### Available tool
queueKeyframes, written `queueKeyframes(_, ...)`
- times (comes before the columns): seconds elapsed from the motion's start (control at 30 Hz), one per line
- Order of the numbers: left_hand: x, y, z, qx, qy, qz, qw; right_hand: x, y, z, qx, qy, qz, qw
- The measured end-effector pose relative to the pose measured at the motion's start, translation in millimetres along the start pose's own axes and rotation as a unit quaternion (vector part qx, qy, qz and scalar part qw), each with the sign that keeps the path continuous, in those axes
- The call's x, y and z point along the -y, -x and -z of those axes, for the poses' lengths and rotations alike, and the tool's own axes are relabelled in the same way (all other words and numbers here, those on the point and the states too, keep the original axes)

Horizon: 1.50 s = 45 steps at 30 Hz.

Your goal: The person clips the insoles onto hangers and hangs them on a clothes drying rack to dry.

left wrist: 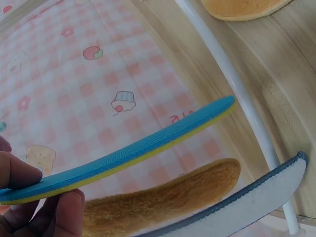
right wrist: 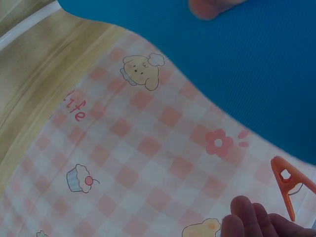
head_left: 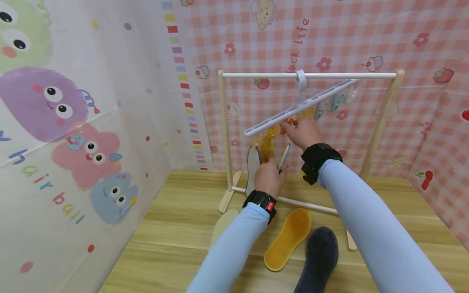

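My left hand [head_left: 269, 178] pinches a blue insole with a yellow underside [left wrist: 128, 155], thumb on the blue face and fingers beneath. It sits edge-on under the tilted white hanger [head_left: 275, 119]. At the hanger's lower side my right hand [head_left: 304, 133] has its fingertips on an orange clothespin [right wrist: 284, 182], which seems pinched; the thumb's contact is hidden. The blue face fills the top of the right wrist view. Left of it hang a brown fuzzy insole [head_left: 266, 148] under a yellow clothespin [head_left: 274, 131] and a pale insole with dark edging [head_left: 253, 167].
The hanger hooks over the white top bar [head_left: 256, 75] of a wooden-legged rack. Grey, teal [head_left: 337, 102] and white clothespins hang at its right end. On the wooden table [head_left: 165, 244] lie an orange-brown insole [head_left: 287, 240], a dark insole [head_left: 318, 256] and a pale one [head_left: 222, 224].
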<state>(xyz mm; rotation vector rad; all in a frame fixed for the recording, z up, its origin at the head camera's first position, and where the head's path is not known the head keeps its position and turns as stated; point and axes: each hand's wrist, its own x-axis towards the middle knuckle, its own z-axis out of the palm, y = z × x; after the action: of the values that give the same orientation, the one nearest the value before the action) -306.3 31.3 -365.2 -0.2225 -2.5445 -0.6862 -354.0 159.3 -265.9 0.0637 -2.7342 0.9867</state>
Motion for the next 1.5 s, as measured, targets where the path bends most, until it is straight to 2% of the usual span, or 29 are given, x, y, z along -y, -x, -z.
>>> queueKeyframes(0.27, -4.2, 0.1, -8.1, 0.011, 0.002, 0.008, 0.9999, 2.6, -3.1, -4.1, -0.048, 0.001, 0.020, 0.999)
queueKeyframes(0.43, -1.9, -2.5, -10.3, -0.003, -0.005, 0.012, 0.9999, 8.5, -2.2, -5.2, -0.062, 0.006, 0.019, 0.998)
queueKeyframes(0.63, 0.7, -9.0, -12.1, -0.007, -0.011, 0.041, 0.9991, 12.5, -1.1, -9.0, -0.098, 0.035, 0.021, 0.994)
queueKeyframes(0.87, 5.5, -17.6, -14.9, -0.026, -0.040, 0.047, 0.9977, 17.5, -0.3, -11.7, -0.137, 0.050, 0.032, 0.989)
queueKeyframes(1.1, 12.5, -20.6, -17.6, -0.041, -0.060, 0.066, 0.9952, 19.9, 1.8, -10.3, -0.143, 0.054, 0.026, 0.988)
queueKeyframes(1.5, 11.4, -26.2, -16.4, -0.029, -0.055, 0.056, 0.9965, 22.3, 5.7, -10.0, -0.147, 0.042, 0.028, 0.988)
